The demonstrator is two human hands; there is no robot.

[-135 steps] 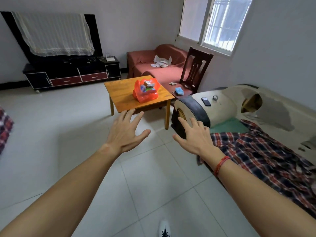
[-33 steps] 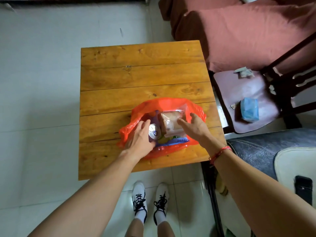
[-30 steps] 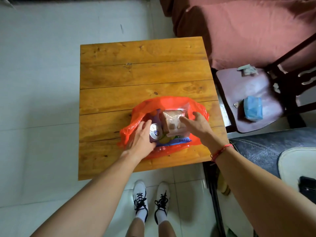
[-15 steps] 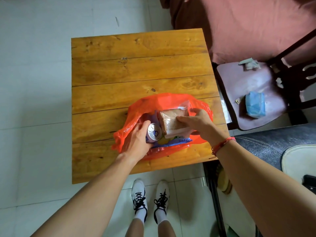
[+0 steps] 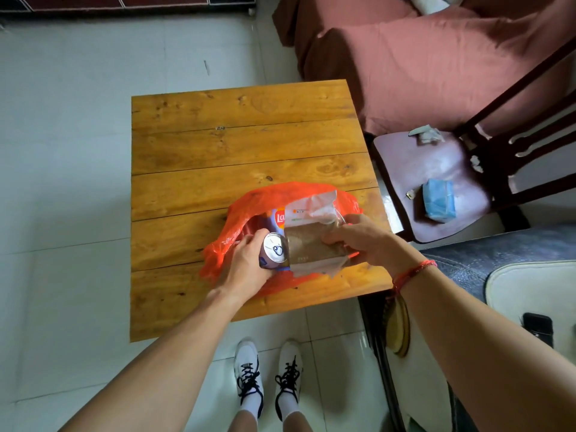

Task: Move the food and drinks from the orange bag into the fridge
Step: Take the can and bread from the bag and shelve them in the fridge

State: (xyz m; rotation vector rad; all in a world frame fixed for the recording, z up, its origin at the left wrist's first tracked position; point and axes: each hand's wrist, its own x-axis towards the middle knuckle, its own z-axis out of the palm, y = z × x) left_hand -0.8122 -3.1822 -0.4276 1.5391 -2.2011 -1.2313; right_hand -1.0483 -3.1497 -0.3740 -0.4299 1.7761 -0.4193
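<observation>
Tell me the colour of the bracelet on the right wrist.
Red bracelet; head view, the only one, shows it clearly.

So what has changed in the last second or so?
The left hand closed on the silver-topped drink can and the right hand on the clear-wrapped brown bread pack; both are rising from the orange plastic bag, which stays on the wooden table.

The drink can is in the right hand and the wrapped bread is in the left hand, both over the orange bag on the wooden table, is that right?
Not quite: the hands are swapped. The head view shows the left hand gripping the drink can and the right hand holding the wrapped bread. Both are indeed over the orange bag on the wooden table.
</observation>
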